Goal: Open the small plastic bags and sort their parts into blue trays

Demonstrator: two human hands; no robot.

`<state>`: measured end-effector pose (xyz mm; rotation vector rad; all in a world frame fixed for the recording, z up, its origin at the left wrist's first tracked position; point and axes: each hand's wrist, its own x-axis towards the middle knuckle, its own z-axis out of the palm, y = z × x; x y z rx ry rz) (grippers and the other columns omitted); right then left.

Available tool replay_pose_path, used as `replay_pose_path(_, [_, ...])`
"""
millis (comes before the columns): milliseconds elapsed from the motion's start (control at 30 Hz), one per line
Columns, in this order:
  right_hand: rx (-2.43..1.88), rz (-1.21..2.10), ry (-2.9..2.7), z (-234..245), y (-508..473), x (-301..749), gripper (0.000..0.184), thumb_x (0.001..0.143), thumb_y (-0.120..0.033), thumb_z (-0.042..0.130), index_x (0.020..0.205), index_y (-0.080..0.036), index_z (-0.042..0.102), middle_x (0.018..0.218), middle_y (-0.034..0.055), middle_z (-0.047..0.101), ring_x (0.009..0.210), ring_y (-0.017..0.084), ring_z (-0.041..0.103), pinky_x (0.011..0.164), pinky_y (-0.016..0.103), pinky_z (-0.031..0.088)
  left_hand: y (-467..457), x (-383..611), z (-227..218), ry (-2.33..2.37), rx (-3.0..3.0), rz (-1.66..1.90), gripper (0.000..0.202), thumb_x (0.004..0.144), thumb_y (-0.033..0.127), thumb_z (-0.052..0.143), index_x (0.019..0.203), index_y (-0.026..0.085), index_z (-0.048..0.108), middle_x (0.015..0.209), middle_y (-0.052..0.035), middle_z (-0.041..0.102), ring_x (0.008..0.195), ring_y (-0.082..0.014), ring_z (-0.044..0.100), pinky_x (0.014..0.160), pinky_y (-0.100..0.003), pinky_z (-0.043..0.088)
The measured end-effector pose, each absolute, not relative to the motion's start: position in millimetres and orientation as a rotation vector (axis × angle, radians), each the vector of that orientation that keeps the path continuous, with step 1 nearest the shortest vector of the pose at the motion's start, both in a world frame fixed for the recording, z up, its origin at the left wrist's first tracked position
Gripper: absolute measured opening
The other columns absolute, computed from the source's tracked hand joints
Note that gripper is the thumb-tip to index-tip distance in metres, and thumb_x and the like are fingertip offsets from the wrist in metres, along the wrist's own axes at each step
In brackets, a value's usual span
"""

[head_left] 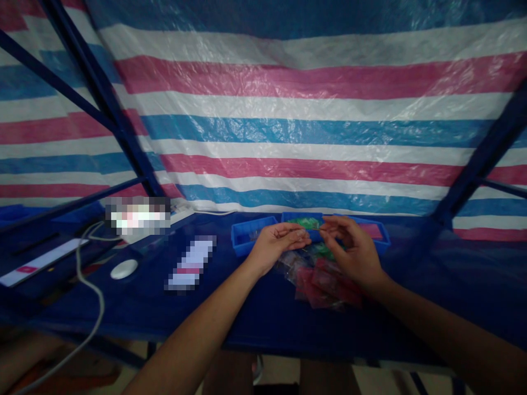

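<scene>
My left hand (280,241) is closed in a pinch above the blue table. Facing it, my right hand (352,247) also pinches with thumb and forefinger, its other fingers curled. A thin strand-like piece (315,229) runs between the fingertips; its kind is too small to make out. Just below the hands lies a pile of small clear plastic packets with pink-red contents (325,282). Green material (307,223) shows in the middle blue bin (302,215) behind the fingertips.
A left blue bin (241,241) and a right one with pink cards (373,231) flank the middle bin. On the left are a blurred-out phone-like slab (191,263), a round white object (124,269) and a white cable (99,307). Striped sheeting (308,131) hangs behind; blue frame posts (473,159) stand at the sides.
</scene>
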<state>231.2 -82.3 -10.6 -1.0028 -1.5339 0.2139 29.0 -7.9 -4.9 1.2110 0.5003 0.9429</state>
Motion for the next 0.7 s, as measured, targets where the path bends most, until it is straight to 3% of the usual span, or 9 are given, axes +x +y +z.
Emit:
replay_pose_path(167, [-0.959, 0.233, -1.505, -17.3, -80.2, 231.0, 0.038, 0.097, -0.033, 0.069, 0.133, -0.028, 0.057, 0.112, 0.0081, 0.070, 0.094, 0.022, 0.072, 0.085, 0.040, 0.062, -8.1, 30.0, -6.9, 0.505, 1.230, 0.932, 0.041, 0.076, 0.037, 0.093, 0.105, 0.012, 0.078, 0.103, -0.0119, 0.082, 0.094, -0.0251, 0.081, 0.099, -0.042, 0.062])
replay_pose_path(700, [-0.951, 0.121, -1.591, -20.2, -79.0, 234.4, 0.046, 0.094, -0.025, 0.073, 0.138, -0.032, 0.058, 0.109, 0.0057, 0.072, 0.087, 0.023, 0.071, 0.081, 0.043, 0.063, -11.2, 29.7, -3.4, 0.513, 1.260, 0.877, 0.044, 0.078, 0.039, 0.090, 0.110, 0.010, 0.078, 0.103, -0.0136, 0.082, 0.091, -0.0218, 0.080, 0.093, -0.036, 0.061])
